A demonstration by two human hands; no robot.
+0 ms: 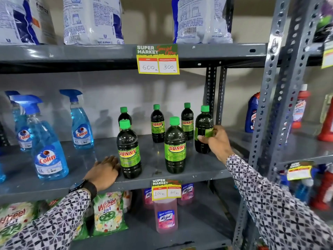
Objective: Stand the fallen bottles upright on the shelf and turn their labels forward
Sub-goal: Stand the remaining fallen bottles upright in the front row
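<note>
Right of the front-centre Sunny bottle (175,147), our right hand (215,141) grasps the upright end bottle (203,129); we should twist it until its label faces forward. Left hand (104,168) rests released on the shelf (198,165).

Six dark green-capped bottles (174,147) upright on shelf (153,159); rightmost bottle (203,129) w/ label sideways.

Your right hand (215,141) covers part of the gripped bottle's (203,129) label; behind your left hand's (105,170) neighbouring bottle (128,150), another bottle (124,115) hides.
</note>
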